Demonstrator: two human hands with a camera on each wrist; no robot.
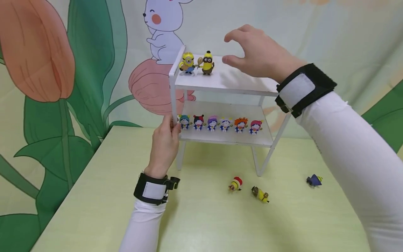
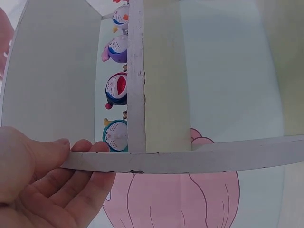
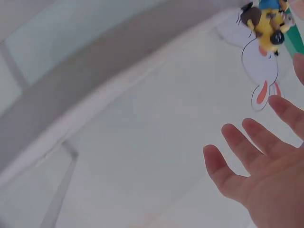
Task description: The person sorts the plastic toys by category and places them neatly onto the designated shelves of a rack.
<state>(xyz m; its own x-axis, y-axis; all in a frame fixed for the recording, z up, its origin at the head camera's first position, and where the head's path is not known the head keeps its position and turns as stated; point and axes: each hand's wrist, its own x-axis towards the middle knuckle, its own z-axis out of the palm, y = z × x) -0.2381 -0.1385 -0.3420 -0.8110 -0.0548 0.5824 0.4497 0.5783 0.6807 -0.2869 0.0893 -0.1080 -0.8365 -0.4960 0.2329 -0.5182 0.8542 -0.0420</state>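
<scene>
My left hand [image 1: 164, 145] grips the left post of a small white two-tier shelf [image 1: 226, 140]; in the left wrist view its thumb and fingers [image 2: 90, 187] close around the white bar. Above the shelf's top tier hovers my right hand [image 1: 259, 52], fingers spread and holding nothing. Left of it on that tier stand two yellow minion figurines, one one-eyed in blue [image 1: 188, 63] and one in brown with a club [image 1: 207, 63]. On the lower tier a row of several cat-like figurines [image 1: 212, 124] in coloured hats stands upright.
On the pale green table [image 1: 195, 217] lie a minion figurine with a red and white hat [image 1: 235, 183], a yellow and brown one [image 1: 260, 194] and, farther right, a dark blue one [image 1: 314, 180]. A curtain with a printed rabbit [image 1: 165, 42] hangs behind the shelf.
</scene>
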